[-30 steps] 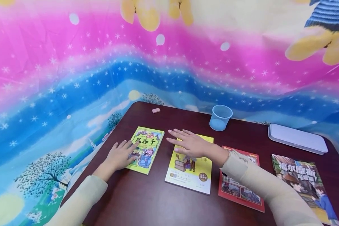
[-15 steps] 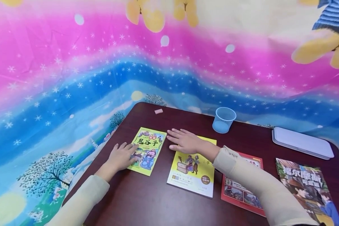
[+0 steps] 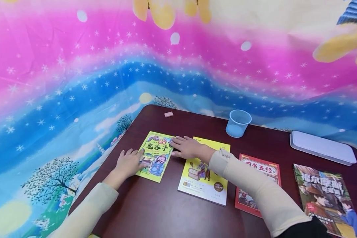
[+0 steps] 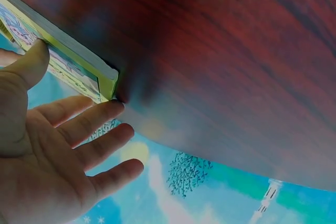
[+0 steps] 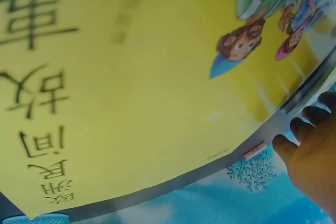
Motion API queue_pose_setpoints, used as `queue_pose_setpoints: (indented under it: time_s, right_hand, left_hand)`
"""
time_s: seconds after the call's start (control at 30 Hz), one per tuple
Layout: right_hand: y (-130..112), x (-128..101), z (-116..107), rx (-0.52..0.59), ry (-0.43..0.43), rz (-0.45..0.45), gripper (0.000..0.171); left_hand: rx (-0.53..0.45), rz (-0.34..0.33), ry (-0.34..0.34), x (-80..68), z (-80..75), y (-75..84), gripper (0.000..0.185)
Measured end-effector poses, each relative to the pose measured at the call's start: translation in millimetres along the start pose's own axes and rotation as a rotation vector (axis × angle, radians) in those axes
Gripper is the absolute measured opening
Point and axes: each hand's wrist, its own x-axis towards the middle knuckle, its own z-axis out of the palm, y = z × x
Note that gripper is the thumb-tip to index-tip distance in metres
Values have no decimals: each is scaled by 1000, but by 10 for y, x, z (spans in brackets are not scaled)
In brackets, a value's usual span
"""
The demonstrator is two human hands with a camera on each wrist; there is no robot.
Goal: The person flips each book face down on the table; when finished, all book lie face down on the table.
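Dark red table (image 3: 166, 211) against a pink-and-blue starry backdrop (image 3: 77, 66). Green-yellow book (image 3: 156, 155) lies flat near the table's left edge. Left hand (image 3: 129, 163), fingers spread, rests on the book's left side; right hand (image 3: 185, 147), fingers straight, touches its right edge. Yellow book (image 3: 205, 181) just right, red book (image 3: 256, 178) beyond. Plastic cup (image 3: 238, 123) behind.

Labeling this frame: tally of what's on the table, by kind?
Books: 4, green, yellow, red, dark-cover one
Cup: 1
White case: 1
Pink eraser: 1
Total: 7
Left hand and right hand touch the green book.
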Motion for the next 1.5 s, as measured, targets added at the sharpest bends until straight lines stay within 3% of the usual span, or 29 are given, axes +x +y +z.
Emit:
queue_pose_setpoints:
  time_s: [0.17,0.43,0.63,0.93,1.1,1.3,1.5]
  right_hand:
    - [-26,47,-25,-22,-40,5,63]
    - [-72,124,-24,-7,-57,117,70]
    - [-82,146,1,19,-78,151,71]
    - [-67,162,-82,80,-92,180,73]
    - [-91,151,-90,96,-119,179,73]
    - [-93,170,-128,151,-106,161,71]
    - [9,198,-151,373,-69,173,69]
  left_hand:
    - [-29,-50,2,29,-41,39,71]
    - [-136,-318,-69,45,-91,49,72]
    - [-229,-381,-135,49,-86,-12,67]
    - [-354,-378,-105,51,-123,-109,56]
    - [-405,-332,-53,-30,-132,-103,51]
    - [-473,-292,93,-124,-305,7,44]
    - [-451,-186,252,-130,-566,291,34]
